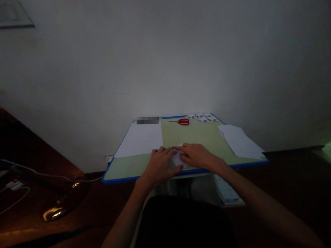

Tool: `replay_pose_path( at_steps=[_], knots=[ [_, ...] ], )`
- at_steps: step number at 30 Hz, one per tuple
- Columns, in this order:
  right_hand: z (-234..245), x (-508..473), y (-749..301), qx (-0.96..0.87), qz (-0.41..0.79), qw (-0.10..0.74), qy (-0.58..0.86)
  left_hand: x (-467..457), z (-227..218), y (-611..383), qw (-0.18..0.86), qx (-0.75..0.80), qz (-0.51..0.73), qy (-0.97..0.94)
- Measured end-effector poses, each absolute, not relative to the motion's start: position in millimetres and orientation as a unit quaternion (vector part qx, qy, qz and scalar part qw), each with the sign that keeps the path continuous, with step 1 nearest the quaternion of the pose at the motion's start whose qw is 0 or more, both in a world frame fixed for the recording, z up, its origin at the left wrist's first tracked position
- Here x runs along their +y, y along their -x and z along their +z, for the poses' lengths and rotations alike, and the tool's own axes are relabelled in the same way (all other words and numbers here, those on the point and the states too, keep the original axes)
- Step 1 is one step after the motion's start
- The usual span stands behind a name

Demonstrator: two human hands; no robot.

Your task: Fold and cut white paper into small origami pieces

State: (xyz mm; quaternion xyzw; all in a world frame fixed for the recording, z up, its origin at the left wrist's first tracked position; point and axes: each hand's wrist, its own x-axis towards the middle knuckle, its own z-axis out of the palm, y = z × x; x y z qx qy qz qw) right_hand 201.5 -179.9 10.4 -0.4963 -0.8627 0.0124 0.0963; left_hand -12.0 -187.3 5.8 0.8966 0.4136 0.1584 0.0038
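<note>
On the tabletop (191, 134), left hand (160, 163) and right hand (198, 155), both partly open, rest against a small white paper (177, 160).

Small paper (177, 159) partly hidden under fingers (166, 151), wall frame (14, 15) cut off upper left; dark bar (148, 120) pixelated

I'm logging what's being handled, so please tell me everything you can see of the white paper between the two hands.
The white paper is a small, thin-looking piece, plain where it shows. It lies close to the person's side of the pale green tabletop. The left hand touches its left side, and the right hand rests on its right and far parts. The hands hide much of its outline, so its full shape, and whether it is folded, cannot be told.
</note>
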Motion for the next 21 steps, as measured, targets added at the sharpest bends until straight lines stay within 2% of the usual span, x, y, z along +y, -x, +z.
replay_pose_path(
  at_steps=[11,21],
  knots=[
    [10.9,-171.7,-202.1,-0.854,0.022,0.143,0.5,-182.9,4.3,11.7,0.001,0.412,0.16,-0.897],
    [13.0,-186.8,-204.8,-0.869,0.013,0.144,0.473,-183.2,1.1,12.4,-0.001,0.41,0.158,-0.898]
  ],
)
